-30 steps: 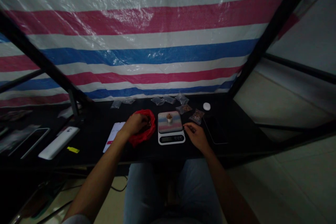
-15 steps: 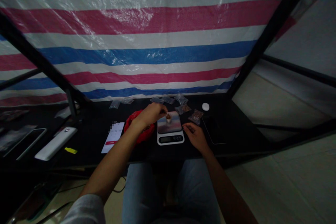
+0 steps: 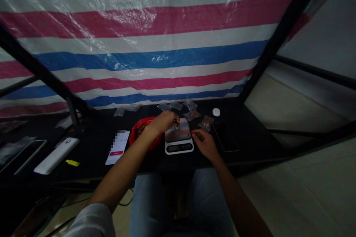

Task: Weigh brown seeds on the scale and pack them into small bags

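A white kitchen scale (image 3: 179, 146) with a shiny metal top stands on the black table. Above its plate, my left hand (image 3: 165, 121) is closed, fingertips pinched round small brown pieces (image 3: 176, 122); their exact kind is too small to tell. A tiny dark bit lies near the plate's right edge. Under my left forearm sits a red plastic bag (image 3: 133, 133), open at the top, with more brown pieces inside. My right hand (image 3: 205, 143) rests by the scale's right side, its fingers loosely bent and apart, with nothing visible in them.
Filled clear bags (image 3: 206, 122) lie behind my right hand. Flat plastic bags (image 3: 175, 106) line the back. A lit phone (image 3: 118, 148), a white power bank (image 3: 57, 155) and a yellow tag (image 3: 72, 163) are leftward; a dark tablet (image 3: 226, 139) and white case (image 3: 216, 112) rightward.
The brown pieces that showed on the scale's plate are now at my left fingertips, which have closed on them. My right hand stays beside the scale. The view has shifted slightly.
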`<action>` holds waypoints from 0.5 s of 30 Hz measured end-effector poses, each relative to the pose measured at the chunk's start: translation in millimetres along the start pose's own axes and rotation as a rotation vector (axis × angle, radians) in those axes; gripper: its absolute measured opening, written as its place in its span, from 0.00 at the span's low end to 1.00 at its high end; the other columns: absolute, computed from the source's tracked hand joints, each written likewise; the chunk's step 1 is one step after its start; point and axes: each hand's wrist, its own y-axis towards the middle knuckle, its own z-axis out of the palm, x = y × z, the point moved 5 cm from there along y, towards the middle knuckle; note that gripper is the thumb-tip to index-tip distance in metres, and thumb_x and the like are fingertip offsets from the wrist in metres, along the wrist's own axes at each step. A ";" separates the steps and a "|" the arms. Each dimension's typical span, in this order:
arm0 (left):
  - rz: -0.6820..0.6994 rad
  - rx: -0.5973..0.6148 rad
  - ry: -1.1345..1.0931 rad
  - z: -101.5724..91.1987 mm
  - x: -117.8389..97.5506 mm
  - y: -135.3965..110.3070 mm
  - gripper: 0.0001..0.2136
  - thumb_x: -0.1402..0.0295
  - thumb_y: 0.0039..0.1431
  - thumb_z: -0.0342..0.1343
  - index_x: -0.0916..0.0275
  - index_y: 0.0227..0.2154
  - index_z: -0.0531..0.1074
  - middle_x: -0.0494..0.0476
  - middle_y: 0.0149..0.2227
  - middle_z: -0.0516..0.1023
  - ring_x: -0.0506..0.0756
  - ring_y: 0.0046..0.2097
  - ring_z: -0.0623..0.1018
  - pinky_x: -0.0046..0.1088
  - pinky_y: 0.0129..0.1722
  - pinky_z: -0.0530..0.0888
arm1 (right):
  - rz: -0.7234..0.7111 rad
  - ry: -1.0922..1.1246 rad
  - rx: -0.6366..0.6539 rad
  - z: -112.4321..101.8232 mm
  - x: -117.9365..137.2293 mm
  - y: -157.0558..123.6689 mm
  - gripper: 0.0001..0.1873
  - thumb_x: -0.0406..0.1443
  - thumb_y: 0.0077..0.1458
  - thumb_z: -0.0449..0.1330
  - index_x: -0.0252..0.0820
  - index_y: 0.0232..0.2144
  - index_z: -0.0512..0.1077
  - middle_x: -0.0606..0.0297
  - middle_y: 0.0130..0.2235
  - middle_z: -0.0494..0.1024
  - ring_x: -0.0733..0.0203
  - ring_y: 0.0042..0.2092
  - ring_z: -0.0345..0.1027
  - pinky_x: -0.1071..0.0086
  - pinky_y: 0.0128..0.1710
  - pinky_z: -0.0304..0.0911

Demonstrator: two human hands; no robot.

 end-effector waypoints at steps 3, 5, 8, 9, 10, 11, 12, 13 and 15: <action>-0.006 -0.003 -0.017 0.1 -0.4 0.9 0.10 0.78 0.58 0.58 0.63 0.39 0.82 0.59 0.41 0.86 0.60 0.47 0.83 0.28 0.43 0.72 | -0.043 -0.111 -0.044 0.2 4.5 0.1 0.12 0.41 0.56 0.64 0.41 0.39 0.79 0.59 0.37 0.77 0.58 0.34 0.70 0.63 0.36 0.69; -0.003 -0.005 -0.025 0.6 0.2 1.5 0.10 0.78 0.58 0.59 0.63 0.40 0.82 0.59 0.42 0.86 0.60 0.48 0.83 0.28 0.43 0.72 | -0.057 -0.148 -0.065 1.1 4.7 0.4 0.13 0.42 0.56 0.65 0.40 0.41 0.78 0.57 0.40 0.77 0.57 0.35 0.71 0.62 0.38 0.70; 0.000 -0.017 -0.035 1.0 2.3 2.2 0.11 0.77 0.58 0.61 0.63 0.41 0.82 0.60 0.42 0.86 0.60 0.47 0.83 0.28 0.44 0.72 | -0.076 -0.183 -0.086 0.7 2.3 0.0 0.10 0.38 0.59 0.60 0.41 0.41 0.78 0.55 0.41 0.77 0.54 0.38 0.72 0.58 0.43 0.72; 0.000 -0.021 -0.040 1.1 3.2 2.4 0.11 0.77 0.57 0.61 0.63 0.42 0.82 0.60 0.42 0.86 0.60 0.47 0.83 0.28 0.44 0.72 | -0.079 -0.200 -0.098 -0.5 1.4 -0.8 0.10 0.36 0.60 0.58 0.42 0.41 0.78 0.55 0.42 0.78 0.54 0.39 0.73 0.57 0.45 0.71; 0.003 -0.022 -0.049 1.4 3.8 2.7 0.11 0.77 0.58 0.61 0.63 0.42 0.82 0.60 0.42 0.86 0.60 0.47 0.83 0.28 0.44 0.72 | -0.079 -0.219 -0.109 -2.1 0.7 -2.0 0.11 0.33 0.60 0.57 0.42 0.41 0.78 0.55 0.42 0.78 0.53 0.40 0.73 0.56 0.47 0.71; 0.010 -0.020 -0.061 1.8 4.2 3.1 0.11 0.77 0.58 0.61 0.63 0.42 0.82 0.60 0.41 0.86 0.59 0.46 0.83 0.27 0.43 0.72 | -0.081 -0.239 -0.112 -3.6 0.2 -3.7 0.11 0.32 0.59 0.56 0.41 0.41 0.77 0.54 0.43 0.78 0.53 0.42 0.73 0.55 0.48 0.70; 0.019 -0.017 -0.073 2.2 4.2 3.4 0.11 0.78 0.58 0.60 0.63 0.42 0.82 0.59 0.41 0.86 0.59 0.46 0.83 0.27 0.43 0.72 | -0.086 -0.260 -0.105 -4.6 0.2 -5.7 0.12 0.31 0.58 0.56 0.41 0.42 0.77 0.54 0.43 0.78 0.52 0.43 0.73 0.55 0.49 0.70; 0.030 -0.013 -0.084 2.6 3.9 3.6 0.11 0.78 0.58 0.60 0.63 0.41 0.82 0.59 0.41 0.86 0.58 0.46 0.83 0.27 0.43 0.72 | -0.095 -0.282 -0.086 -5.1 0.5 -8.0 0.12 0.30 0.57 0.56 0.40 0.42 0.77 0.54 0.43 0.78 0.51 0.44 0.73 0.55 0.49 0.69; 0.051 -0.001 -0.100 3.5 3.1 3.9 0.10 0.78 0.59 0.59 0.63 0.40 0.82 0.59 0.41 0.86 0.58 0.46 0.83 0.26 0.43 0.72 | -0.115 -0.327 -0.017 -4.1 1.5 -12.4 0.11 0.29 0.55 0.58 0.40 0.40 0.77 0.55 0.41 0.78 0.51 0.44 0.72 0.56 0.48 0.69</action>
